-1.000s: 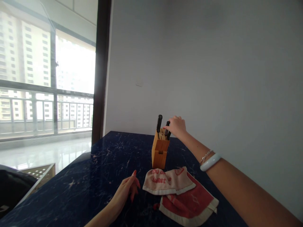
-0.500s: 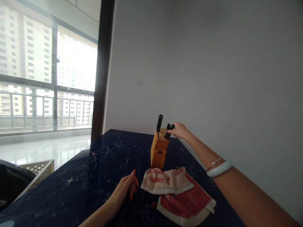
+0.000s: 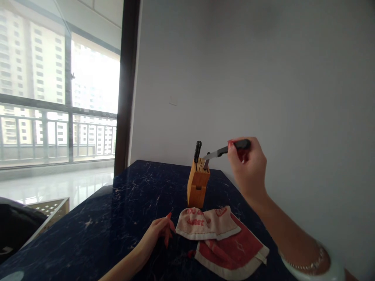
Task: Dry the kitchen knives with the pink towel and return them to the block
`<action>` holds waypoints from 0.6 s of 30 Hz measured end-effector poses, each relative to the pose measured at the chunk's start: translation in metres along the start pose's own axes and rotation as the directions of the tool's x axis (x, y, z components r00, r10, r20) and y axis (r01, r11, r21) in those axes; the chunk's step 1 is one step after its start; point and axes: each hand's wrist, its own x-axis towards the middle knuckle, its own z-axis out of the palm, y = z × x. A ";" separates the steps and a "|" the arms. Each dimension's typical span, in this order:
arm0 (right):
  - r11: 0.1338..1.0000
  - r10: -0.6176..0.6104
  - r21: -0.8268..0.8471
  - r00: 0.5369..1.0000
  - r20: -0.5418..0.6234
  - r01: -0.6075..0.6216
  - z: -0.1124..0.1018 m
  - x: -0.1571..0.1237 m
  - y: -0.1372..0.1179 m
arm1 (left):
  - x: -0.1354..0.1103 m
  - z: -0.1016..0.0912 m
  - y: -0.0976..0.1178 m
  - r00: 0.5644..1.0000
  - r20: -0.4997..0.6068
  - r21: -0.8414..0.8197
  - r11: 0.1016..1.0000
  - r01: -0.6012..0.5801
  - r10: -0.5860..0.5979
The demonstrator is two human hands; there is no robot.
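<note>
My right hand (image 3: 249, 160) is closed around the black handle of a knife (image 3: 224, 150), held up to the right of the knife block. The knife's blade points left and passes over the top of the wooden knife block (image 3: 197, 191). Another black-handled knife (image 3: 197, 151) stands in a back slot. A second item with a metal part (image 3: 206, 162) sits in the block, half hidden behind the blade. My left hand (image 3: 159, 230) rests on the table with its fingers loosely bent and apart, holding nothing. Just right of it lies a red and cream cloth (image 3: 234, 253).
The dark blue marbled table (image 3: 140, 191) carries the block and the cloth. A grey wall (image 3: 263, 97) rises close behind and to the right. On the left are a window with a railing (image 3: 58, 132) and a black object (image 3: 17, 230) by a perforated panel (image 3: 54, 212).
My right hand has drawn a knife up out of the block and moved right, toward me. My left hand has shifted only slightly, and the cloth lies as before.
</note>
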 end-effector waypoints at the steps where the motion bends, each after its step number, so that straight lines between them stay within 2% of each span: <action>1: 0.998 0.045 0.042 0.998 0.032 -0.047 0.001 -0.017 -0.004 | -0.001 0.002 0.001 1.000 0.020 0.022 1.000 0.005 -0.005; 3: 0.970 0.185 0.132 0.973 0.138 -0.204 0.008 -0.052 -0.001 | -0.003 0.005 0.003 0.998 0.061 0.068 0.998 0.018 -0.022; 5: 0.885 0.341 0.220 0.893 0.293 -0.410 0.021 -0.086 0.011 | -0.006 0.007 0.007 0.994 0.099 0.099 0.994 0.040 -0.050; 6: 0.822 0.417 0.247 0.837 0.354 -0.514 0.028 -0.103 0.019 | -0.008 0.008 0.010 0.991 0.113 0.100 0.993 0.054 -0.066; 9: 0.583 0.615 0.254 0.623 0.483 -0.772 0.052 -0.147 0.040 | -0.012 0.010 0.017 0.981 0.149 0.008 0.992 0.125 -0.125; 11: 0.458 0.674 0.257 0.521 0.524 -0.851 0.064 -0.170 0.047 | -0.013 0.012 0.020 0.975 0.177 -0.081 0.986 0.148 -0.132; 13: 0.313 0.684 0.261 0.407 0.605 -0.913 0.073 -0.189 0.048 | -0.013 0.014 0.021 0.979 0.180 -0.131 0.984 0.119 -0.095; 14: 0.289 0.682 0.265 0.392 0.617 -0.920 0.076 -0.196 0.047 | -0.012 0.014 0.021 0.983 0.163 -0.137 0.985 0.102 -0.079; 15: 0.302 0.674 0.275 0.408 0.615 -0.913 0.079 -0.202 0.046 | -0.012 0.013 0.020 0.987 0.140 -0.134 0.986 0.097 -0.078; 18: 0.462 0.604 0.258 0.515 0.609 -0.848 0.082 -0.214 0.046 | -0.010 0.008 0.016 0.989 0.080 -0.131 0.982 0.137 -0.127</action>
